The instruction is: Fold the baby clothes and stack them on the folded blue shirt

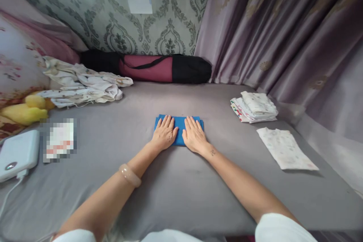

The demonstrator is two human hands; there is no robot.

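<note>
A folded blue cloth [179, 132] lies flat on the grey bed sheet [181, 181], straight in front of me. My left hand [165, 133] rests palm down on its left part, fingers stretched out and pointing away from me. On the right part my right hand [194, 134] presses flat in the same way. A strip of blue shows between the two thumbs, and both palms hide much of the cloth. A pale bangle [129, 176] circles my left forearm.
Right side: a stack of folded patterned cloths [253, 107] and a single folded white cloth [286, 149]. Left side: crumpled white clothes [85, 83], a yellow plush toy [25, 111], a white power bank [18, 155] with a cable, and a blurred packet [60, 140]. A long black-and-maroon bag [147, 69] lies along the wall.
</note>
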